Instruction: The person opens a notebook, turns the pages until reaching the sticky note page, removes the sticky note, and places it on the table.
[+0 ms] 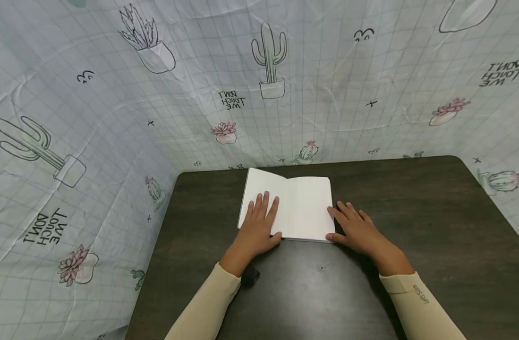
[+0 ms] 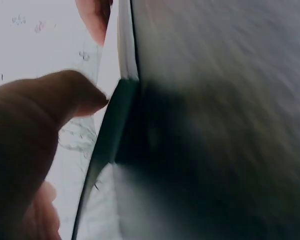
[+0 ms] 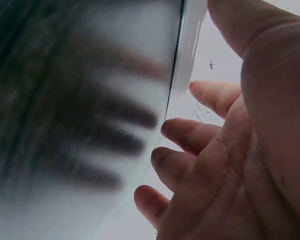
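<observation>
An open book with blank white pages [image 1: 308, 208] lies on the dark table. My left hand [image 1: 257, 231] rests on the left page, fingers extended and slightly spread, its thumb near the bottom edge by the middle. In the left wrist view, that thumb touches the book's dark spine [image 2: 117, 115]. My right hand [image 1: 357, 231] is at the right edge, thumb and index fingertip at the page edge and the other fingers spread out past it. In the right wrist view, the index fingertip meets the stacked page edges [image 3: 187, 55], and the remaining fingers extend beside the book.
The dark wooden table [image 1: 412, 203] has rounded far corners. A pale cloth with printed cacti [image 1: 187, 113] hangs behind and along the sides. Below the left wrist a small black object [image 1: 250, 276] shows; its kind is unclear.
</observation>
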A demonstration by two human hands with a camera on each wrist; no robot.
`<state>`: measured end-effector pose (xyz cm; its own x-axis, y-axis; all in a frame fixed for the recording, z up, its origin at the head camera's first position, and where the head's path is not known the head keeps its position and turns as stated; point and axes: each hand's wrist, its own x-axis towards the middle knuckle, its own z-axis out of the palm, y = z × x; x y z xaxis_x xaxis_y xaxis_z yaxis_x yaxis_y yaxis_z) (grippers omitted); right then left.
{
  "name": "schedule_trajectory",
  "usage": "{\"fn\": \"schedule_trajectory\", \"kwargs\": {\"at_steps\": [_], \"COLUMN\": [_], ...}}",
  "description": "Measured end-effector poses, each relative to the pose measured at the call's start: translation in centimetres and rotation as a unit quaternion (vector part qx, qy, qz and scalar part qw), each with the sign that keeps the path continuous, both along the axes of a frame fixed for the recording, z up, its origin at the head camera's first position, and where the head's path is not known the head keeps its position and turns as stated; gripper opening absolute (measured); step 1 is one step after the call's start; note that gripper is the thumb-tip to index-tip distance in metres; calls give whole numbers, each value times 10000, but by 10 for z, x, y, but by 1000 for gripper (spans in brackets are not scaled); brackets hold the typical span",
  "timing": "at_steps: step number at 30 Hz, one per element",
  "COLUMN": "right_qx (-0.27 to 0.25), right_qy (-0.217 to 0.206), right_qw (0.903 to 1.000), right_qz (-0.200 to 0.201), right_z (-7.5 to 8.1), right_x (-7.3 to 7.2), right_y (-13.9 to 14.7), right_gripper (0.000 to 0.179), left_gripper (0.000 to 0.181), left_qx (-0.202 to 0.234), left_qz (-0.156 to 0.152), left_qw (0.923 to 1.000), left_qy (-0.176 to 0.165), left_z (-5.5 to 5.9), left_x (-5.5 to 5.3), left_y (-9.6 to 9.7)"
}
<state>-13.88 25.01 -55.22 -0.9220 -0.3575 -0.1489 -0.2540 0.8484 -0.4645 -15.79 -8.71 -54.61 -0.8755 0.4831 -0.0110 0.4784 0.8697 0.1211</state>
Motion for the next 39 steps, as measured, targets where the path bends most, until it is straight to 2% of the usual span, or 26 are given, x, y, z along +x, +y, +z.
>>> {"fn": "schedule_trajectory", "kwargs": {"at_steps": [3,6,11,15,19,28,32,39], "right_qx": [1,12,76,152,212,332,290,289], "right_qy": [-18,-40,-55,-52,10,191,246,254], "right_qw": [10000,10000,10000,9999,9998,9993,9993,9993], "right_qz": [-3,-13,-22,-27,-15,29,31,22], "right_z": [0,0,1,1,0,-1,-1,3], "right_x": [0,1,1,2,2,3,4,4], "right_y": [0,0,2,5,8,10,13,13], "right_gripper": [88,88,89,90,90,89,89,89], "left_gripper": [103,103,103,104,105,105,104,103], "left_qx": [-306,-528,-627,-670,-682,-557,-499,-278], "left_qz": [-299,-454,-382,-272,-173,-69,-32,68], "left_qw": [9990,9973,9970,9966,9960,9944,9948,9944], "left_qy": [-151,-217,-239,-390,-551,-899,-886,-1016], "left_z": [5,9,15,17,15,4,2,-7], "left_x": [0,1,7,13,16,12,13,11], "left_y": [10,19,29,33,35,35,35,33]}}
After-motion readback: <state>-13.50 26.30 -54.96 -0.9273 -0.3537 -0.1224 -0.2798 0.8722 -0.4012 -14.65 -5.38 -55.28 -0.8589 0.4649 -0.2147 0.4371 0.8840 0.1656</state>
